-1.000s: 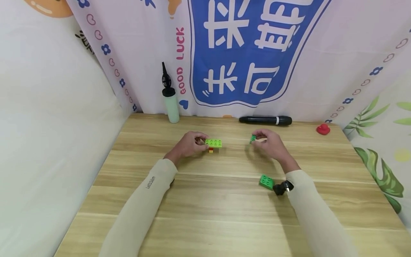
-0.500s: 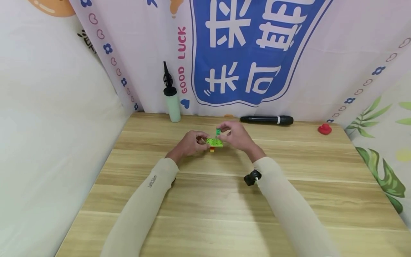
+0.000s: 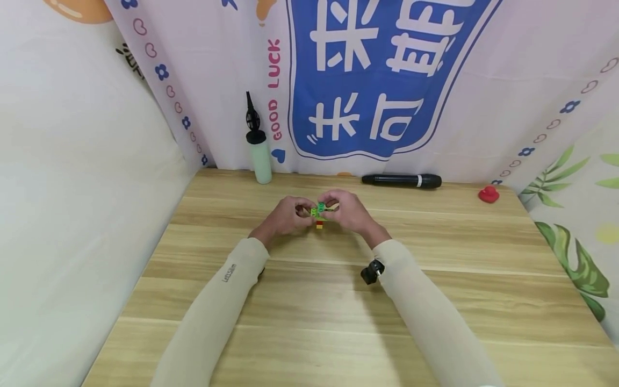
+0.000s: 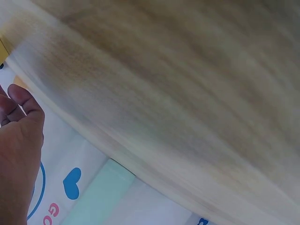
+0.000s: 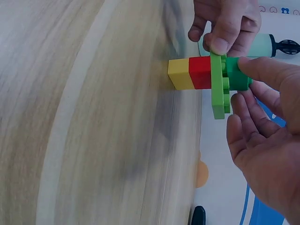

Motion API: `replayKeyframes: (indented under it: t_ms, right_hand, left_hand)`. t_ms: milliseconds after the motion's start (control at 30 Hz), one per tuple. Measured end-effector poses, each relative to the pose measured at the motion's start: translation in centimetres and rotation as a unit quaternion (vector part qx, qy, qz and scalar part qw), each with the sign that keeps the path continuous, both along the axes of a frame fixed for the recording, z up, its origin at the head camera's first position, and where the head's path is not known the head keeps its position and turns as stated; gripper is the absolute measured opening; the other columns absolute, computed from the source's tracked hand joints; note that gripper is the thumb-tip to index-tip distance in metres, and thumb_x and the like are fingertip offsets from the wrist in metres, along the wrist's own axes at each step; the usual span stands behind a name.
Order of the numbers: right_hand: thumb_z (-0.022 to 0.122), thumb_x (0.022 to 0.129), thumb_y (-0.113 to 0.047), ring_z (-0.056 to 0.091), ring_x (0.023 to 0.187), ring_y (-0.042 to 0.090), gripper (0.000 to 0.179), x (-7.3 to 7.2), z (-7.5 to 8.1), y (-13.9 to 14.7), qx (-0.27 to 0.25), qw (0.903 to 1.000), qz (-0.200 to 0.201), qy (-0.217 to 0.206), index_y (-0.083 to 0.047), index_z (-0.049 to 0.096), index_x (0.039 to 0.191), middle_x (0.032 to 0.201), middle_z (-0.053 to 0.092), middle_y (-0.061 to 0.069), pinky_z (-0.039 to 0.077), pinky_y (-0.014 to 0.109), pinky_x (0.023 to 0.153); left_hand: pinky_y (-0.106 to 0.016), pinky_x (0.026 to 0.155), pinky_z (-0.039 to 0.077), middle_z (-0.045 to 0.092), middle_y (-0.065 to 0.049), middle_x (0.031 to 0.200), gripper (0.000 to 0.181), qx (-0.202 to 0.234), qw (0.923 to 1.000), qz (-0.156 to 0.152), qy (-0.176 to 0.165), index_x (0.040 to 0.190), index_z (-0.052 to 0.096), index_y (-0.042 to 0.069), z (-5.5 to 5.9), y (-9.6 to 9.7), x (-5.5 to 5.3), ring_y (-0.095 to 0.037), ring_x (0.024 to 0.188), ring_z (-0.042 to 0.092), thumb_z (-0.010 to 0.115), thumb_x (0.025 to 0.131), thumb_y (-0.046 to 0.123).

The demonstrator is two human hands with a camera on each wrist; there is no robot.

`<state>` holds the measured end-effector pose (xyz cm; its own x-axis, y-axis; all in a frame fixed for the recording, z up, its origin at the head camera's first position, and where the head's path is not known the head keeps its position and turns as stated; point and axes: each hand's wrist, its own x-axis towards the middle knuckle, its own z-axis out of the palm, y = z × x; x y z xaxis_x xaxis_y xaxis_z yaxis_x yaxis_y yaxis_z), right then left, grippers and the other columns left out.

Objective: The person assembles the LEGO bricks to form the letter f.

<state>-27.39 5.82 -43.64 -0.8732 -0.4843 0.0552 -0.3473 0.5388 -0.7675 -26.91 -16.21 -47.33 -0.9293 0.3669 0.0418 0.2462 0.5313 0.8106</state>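
A small tower stands on the wooden table (image 3: pixel 309 312) in front of me. In the right wrist view it has a yellow brick (image 5: pixel 180 74) at the bottom, a red brick (image 5: pixel 200 72) above it and a flat light green plate (image 5: pixel 217 96) across the top. My left hand (image 3: pixel 286 216) pinches one end of that plate. Between thumb and fingers, my right hand (image 3: pixel 352 213) holds a dark green brick (image 5: pixel 236 75) at the plate's studs; whether it is fully seated I cannot tell. The left wrist view catches only my left hand and a yellow corner (image 4: pixel 3 50).
Along the back edge stand a pale green hand pump (image 3: pixel 261 162) with a black nozzle and a black microphone-like cylinder (image 3: pixel 401 181). A red rubber duck (image 3: pixel 489 194) sits at the back right. A printed cloth (image 3: pixel 232 129) hangs behind the table.
My right hand has come left with the dark green brick, then down onto the light green plate. My left hand has stayed put. Another green brick is now hidden by my right forearm.
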Motion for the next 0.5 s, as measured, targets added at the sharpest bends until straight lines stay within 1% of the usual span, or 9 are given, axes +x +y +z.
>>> replayKeyframes:
  t_ms: [167, 367, 500]
  right_hand:
    - [0.083, 0.094, -0.010, 0.069, 0.120, 0.032, 0.031, -0.19, -0.16, 0.01, 0.003, 1.0000, 0.004, 0.002, -0.005, 0.076, 0.124, 0.130, 0.075, 0.013, 0.056, 0.050, 0.104]
    - [0.084, 0.094, -0.013, 0.069, 0.120, 0.031, 0.032, -0.34, -0.34, 0.23, -0.002, 1.0000, -0.003, -0.007, -0.008, 0.078, 0.125, 0.133, 0.075, 0.011, 0.054, 0.052, 0.105]
    - [0.084, 0.094, -0.014, 0.068, 0.118, 0.030, 0.029, -0.37, -0.31, 0.21, -0.007, 0.9999, 0.002, -0.007, -0.009, 0.079, 0.123, 0.130, 0.076, 0.011, 0.054, 0.052, 0.104]
  left_hand:
    - [-0.027, 0.080, 0.049, 0.077, -0.010, 0.110, 0.030, -0.003, 1.0000, -0.004, 0.007, 0.121, 0.078, 0.004, -0.11, -0.05, -0.08, -0.017, 0.090, 0.058, 0.081, 0.093, 0.014]
    - [-0.028, 0.081, 0.050, 0.078, -0.011, 0.110, 0.029, 0.000, 0.9999, -0.006, 0.009, 0.120, 0.078, 0.004, -0.12, -0.09, -0.12, -0.018, 0.090, 0.059, 0.081, 0.092, 0.013]
    - [-0.028, 0.080, 0.050, 0.078, -0.010, 0.109, 0.029, 0.001, 0.9999, -0.009, 0.010, 0.120, 0.079, 0.004, -0.25, -0.17, -0.31, -0.017, 0.089, 0.058, 0.080, 0.092, 0.013]
